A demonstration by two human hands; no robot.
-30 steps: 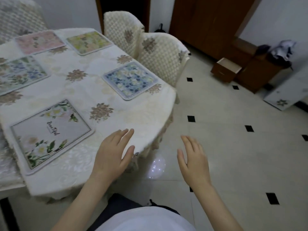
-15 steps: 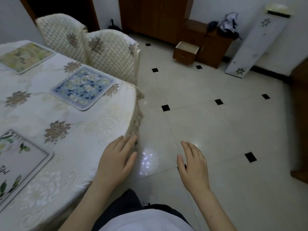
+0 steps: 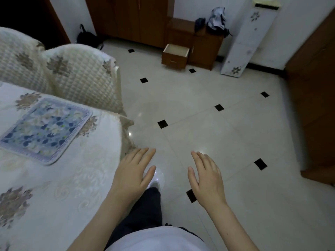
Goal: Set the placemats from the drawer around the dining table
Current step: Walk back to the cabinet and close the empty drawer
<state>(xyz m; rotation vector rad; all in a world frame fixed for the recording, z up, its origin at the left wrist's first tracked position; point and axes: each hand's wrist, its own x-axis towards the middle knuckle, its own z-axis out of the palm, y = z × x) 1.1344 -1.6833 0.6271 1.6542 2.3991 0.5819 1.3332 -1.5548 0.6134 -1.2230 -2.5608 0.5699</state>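
View swung right off table, left hand (image 3: 133,173) & right hand (image 3: 206,175) empty, fingers spread, drawer (image 3: 175,54) open, no legible text.

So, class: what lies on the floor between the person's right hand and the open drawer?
In the head view, only bare tiled floor with small black squares separates the right hand from the open drawer.

You have no text, label, brand, number or sign to read here. The blue placemat (image 3: 46,130) on your desk (image 3: 81,178) carries only a flower pattern, with no lettering. The white panel (image 3: 248,38) leaning against the far wall shows flower motifs and nothing written. The open drawer (image 3: 175,56) front is plain wood.
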